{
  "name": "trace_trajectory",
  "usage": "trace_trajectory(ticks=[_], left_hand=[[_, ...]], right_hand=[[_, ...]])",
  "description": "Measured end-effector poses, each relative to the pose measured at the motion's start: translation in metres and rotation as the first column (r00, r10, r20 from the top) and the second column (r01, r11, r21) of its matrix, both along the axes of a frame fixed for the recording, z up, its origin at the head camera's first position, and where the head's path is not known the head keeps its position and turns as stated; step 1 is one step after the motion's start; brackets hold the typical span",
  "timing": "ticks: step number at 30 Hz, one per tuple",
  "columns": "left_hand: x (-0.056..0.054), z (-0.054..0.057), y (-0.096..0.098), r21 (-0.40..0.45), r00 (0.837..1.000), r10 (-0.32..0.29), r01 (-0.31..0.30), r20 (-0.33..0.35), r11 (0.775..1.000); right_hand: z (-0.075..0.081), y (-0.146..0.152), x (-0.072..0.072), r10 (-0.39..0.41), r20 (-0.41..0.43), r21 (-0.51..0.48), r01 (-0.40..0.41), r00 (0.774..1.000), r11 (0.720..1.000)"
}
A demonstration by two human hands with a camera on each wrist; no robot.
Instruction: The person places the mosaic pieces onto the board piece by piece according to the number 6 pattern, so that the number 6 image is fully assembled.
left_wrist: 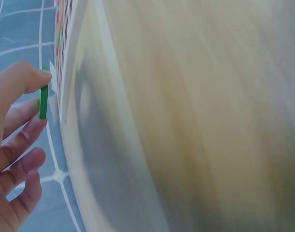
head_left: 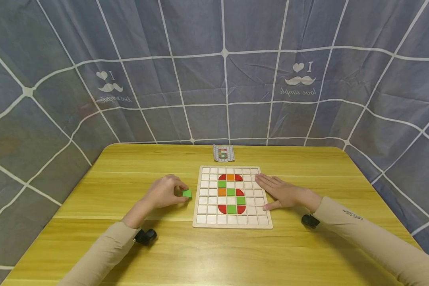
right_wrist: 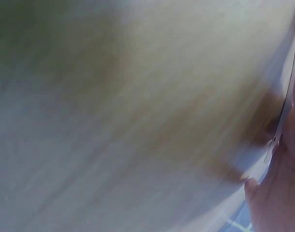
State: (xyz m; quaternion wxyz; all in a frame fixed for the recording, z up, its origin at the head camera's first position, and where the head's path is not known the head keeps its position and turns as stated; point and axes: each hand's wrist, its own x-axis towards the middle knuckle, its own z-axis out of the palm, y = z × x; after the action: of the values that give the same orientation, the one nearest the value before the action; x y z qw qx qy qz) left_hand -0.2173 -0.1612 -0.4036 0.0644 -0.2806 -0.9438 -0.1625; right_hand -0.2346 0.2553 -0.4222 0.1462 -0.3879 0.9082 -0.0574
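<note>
Between thumb and fingers my left hand (head_left: 165, 192) pinches a flat green square tile (head_left: 187, 193), just off the left side of a wooden grid board (head_left: 232, 225). The left wrist view shows the same tile (left_wrist: 43, 92) edge-on, with the ring and little fingers curled loosely away from it. On the board, red rounded pieces (head_left: 222, 209), orange squares (head_left: 230, 177) and green squares (head_left: 231, 209) form a figure like a 6 or an S. My right hand (head_left: 280, 192) rests with straight fingers on the board's right edge; nothing is held in it.
Behind the board lies a small paper card (head_left: 223, 153) printed with a similar coloured grid figure. The yellow wooden table (head_left: 214, 254) reaches back to a grey curtain (head_left: 200, 79) with white lines. Black wrist cameras (head_left: 145, 237) hang below both sleeves.
</note>
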Motion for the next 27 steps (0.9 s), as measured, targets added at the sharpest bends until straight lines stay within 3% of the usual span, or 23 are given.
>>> trace_trajectory(ticks=[12,27], left_hand=[[-0.001,0.005,0.035,0.031,0.997,-0.080,0.080,-0.005,0.996],[-0.007,-0.002,0.075,0.032,0.983,-0.181,0.180,0.044,0.983]], right_hand=[[-0.003,0.003,-0.003,-0.001,-0.010,0.010,0.001,1.000,1.000],[-0.001,0.001,-0.002,-0.006,-0.006,0.017,0.006,1.000,1.000]])
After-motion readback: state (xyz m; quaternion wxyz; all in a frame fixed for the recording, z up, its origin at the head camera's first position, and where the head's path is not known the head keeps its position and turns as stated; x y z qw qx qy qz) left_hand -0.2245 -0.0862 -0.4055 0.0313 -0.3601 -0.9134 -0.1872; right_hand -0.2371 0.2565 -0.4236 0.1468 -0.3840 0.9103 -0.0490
